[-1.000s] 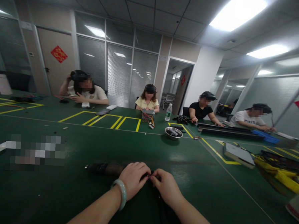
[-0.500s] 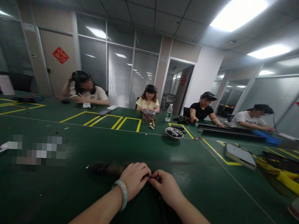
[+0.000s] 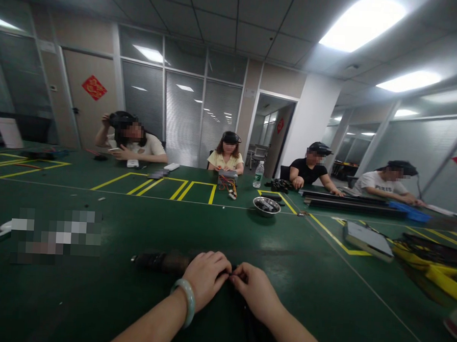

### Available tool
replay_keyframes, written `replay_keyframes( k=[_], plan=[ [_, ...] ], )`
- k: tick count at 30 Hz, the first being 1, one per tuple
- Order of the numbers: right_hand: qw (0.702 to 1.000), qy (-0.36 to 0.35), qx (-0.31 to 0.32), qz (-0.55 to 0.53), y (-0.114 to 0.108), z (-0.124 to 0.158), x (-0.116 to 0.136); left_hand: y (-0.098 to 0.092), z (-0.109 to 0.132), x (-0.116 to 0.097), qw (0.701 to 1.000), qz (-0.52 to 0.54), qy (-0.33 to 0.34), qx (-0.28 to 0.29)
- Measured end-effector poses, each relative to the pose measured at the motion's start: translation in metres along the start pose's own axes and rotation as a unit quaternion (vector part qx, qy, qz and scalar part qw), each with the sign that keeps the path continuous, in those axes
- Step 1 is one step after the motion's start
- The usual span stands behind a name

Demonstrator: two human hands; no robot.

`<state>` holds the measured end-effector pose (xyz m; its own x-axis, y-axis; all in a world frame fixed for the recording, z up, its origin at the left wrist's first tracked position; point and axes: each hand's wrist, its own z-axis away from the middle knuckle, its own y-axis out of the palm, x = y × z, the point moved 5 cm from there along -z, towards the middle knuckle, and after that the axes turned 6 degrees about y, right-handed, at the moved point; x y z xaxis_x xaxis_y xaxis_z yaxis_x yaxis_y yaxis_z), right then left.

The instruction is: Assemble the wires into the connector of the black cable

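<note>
A dark cylindrical tool [image 3: 160, 262] with a small shiny metal tip lies sideways on the green table [image 3: 110, 297], tip pointing left. My left hand [image 3: 207, 277], with a pale green bangle [image 3: 189, 304] at the wrist, is curled over the tool's right part and covers it. Against its thumb and fingertips, my right hand [image 3: 258, 292] pinches near the tool's right end. What sits between those right fingertips is hidden. Below the right hand a black cord [image 3: 247, 312] runs toward me, faint against the dark table.
Ahead stand a metal bowl [image 3: 267, 206] of small dark parts and a water bottle [image 3: 258, 174]. To the right are a silver box [image 3: 366, 240] and a yellow bag [image 3: 434, 268]. Several people sit across the table; one has a wired metal box [image 3: 228, 179].
Both hands stay together at the tool's right end with almost the same grip. The view has tilted slightly, so everything sits a little lower.
</note>
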<state>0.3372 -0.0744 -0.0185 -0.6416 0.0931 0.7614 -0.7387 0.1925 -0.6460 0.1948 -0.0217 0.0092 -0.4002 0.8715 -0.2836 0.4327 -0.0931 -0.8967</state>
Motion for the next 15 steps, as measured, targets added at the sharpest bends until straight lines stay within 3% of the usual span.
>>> replay_keyframes(
  k=[15],
  plan=[
    [1.0,0.004,-0.01,0.008,0.0003,0.0005,-0.0002,-0.0013,0.0005,0.0,1.0,0.006,0.0,0.001]
  ],
)
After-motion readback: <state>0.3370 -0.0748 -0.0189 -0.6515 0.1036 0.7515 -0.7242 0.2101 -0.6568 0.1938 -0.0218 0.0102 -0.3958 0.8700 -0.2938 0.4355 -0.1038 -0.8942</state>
